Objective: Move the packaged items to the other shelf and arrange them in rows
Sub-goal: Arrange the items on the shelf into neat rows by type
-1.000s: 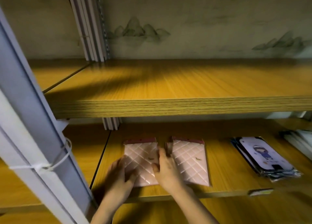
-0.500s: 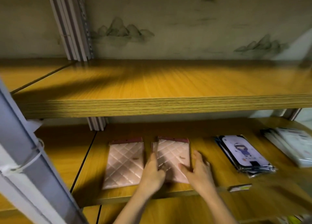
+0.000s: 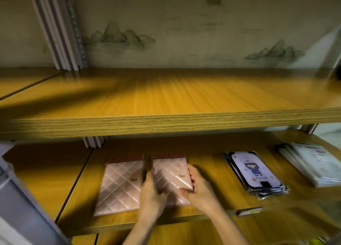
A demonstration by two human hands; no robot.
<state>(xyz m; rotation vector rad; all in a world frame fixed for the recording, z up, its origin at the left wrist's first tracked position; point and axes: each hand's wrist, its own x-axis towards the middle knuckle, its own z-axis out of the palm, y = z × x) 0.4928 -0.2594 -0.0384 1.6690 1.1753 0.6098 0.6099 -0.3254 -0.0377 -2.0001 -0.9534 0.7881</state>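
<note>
Dim, warm yellow light; deep shadow under the upper shelf (image 3: 166,123). Right edge smeared by motion blur, wide-angle bending at the edges.

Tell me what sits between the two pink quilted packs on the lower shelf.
Nothing: only a narrow dark gap separates the left pink pack from the right pink pack, per the head view.

Both forearms reach forward, left hand (image 3: 151,195) and right hand (image 3: 200,187) close together, fingers curled in a grip.
</note>
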